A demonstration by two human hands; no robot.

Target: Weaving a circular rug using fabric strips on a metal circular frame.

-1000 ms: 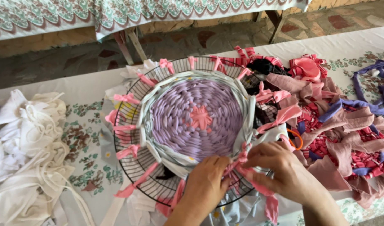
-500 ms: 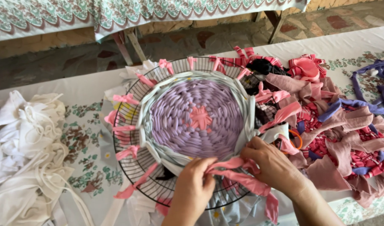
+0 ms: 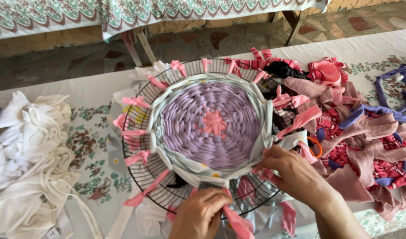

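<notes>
Both hands, left hand (image 3: 202, 217) and right hand (image 3: 296, 177), pinch pink strips (image 3: 236, 221) at the wire frame's (image 3: 136, 163) near rim.

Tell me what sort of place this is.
Probably a home or village craft space, perhaps semi-outdoor: a stone-paved floor, a table under a floral cloth, heaps of fabric strips, and both hands, left and right, at a wire frame holding a rag weave.

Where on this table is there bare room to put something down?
Bare cloth shows between the white fabric pile and the wire frame. Right of the frame, pink scraps crowd everything. Both hands fill the near edge.
</notes>
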